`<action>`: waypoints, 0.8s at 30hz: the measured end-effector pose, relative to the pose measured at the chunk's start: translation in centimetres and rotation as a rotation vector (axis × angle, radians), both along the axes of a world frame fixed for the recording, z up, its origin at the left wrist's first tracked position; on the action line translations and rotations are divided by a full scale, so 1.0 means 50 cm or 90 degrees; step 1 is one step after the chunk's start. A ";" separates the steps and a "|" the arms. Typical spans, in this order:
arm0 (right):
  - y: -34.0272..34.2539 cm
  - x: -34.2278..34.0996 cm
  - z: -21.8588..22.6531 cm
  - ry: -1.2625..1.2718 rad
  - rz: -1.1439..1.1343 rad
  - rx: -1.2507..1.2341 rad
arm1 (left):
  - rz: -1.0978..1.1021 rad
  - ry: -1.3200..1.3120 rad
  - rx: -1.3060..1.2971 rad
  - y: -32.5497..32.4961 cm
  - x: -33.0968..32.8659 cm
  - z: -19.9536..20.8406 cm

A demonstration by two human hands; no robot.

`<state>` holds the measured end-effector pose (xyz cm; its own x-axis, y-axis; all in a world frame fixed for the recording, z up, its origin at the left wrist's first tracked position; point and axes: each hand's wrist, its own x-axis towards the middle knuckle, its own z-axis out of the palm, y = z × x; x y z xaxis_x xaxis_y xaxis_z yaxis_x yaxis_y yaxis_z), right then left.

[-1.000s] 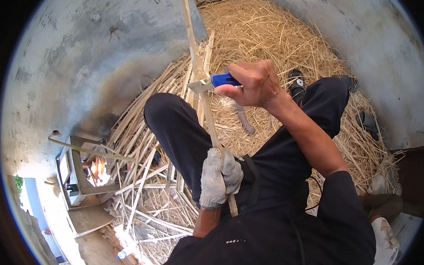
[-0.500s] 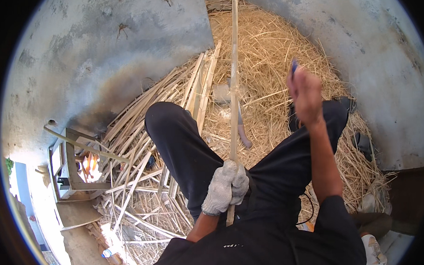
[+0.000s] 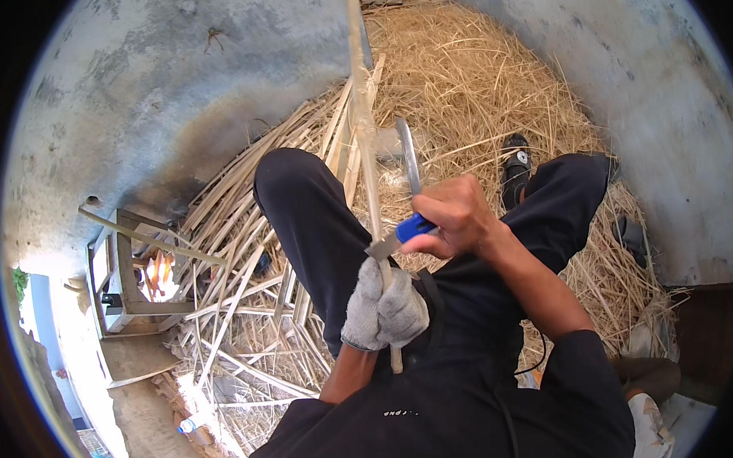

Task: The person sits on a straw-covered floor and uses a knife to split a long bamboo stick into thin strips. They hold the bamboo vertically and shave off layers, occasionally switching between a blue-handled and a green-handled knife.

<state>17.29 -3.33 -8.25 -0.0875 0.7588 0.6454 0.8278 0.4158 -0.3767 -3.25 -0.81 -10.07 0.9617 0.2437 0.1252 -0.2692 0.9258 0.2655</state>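
In a grey knitted glove, my left hand (image 3: 383, 311) is closed around a long pale bamboo strip (image 3: 365, 144) above my lap. The strip's lower end pokes out below the glove, and its far part rises toward the upper edge of view. My bare right hand (image 3: 456, 215) grips a knife (image 3: 415, 227) with a blue handle. Its short metal blade lies across the strip just above the gloved fingers. Beyond my right hand a long-bladed knife (image 3: 408, 151) lies on the shavings; its handle is hidden behind that hand.
Split strips (image 3: 243, 173) are piled to the left, and a heap of shavings (image 3: 466, 72) fills the floor ahead. A wooden frame (image 3: 122, 274) stands at far left. Grey walls (image 3: 159, 83) close in on both sides. A dark shoe (image 3: 516, 169) shows by my right knee.
My right hand has come down and left from above my right knee, bringing the knife blade onto the strip. The strip's far end has swung left; the gloved hand stays on it.
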 end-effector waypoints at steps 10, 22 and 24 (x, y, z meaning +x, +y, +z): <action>0.112 0.206 0.241 0.499 -0.415 0.383 | -0.118 0.035 0.125 -0.024 -0.001 0.004; -0.030 0.002 -0.006 0.164 0.065 -0.096 | -0.026 0.045 -0.002 0.000 -0.002 -0.021; -0.022 -0.002 -0.020 0.118 0.065 -0.077 | -0.017 0.056 0.021 -0.003 -0.004 -0.025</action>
<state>17.20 -4.43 -9.27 -0.0566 0.8251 0.5621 0.6958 0.4364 -0.5705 -3.43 -0.96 -11.31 0.9754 0.2154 0.0473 -0.2191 0.9225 0.3178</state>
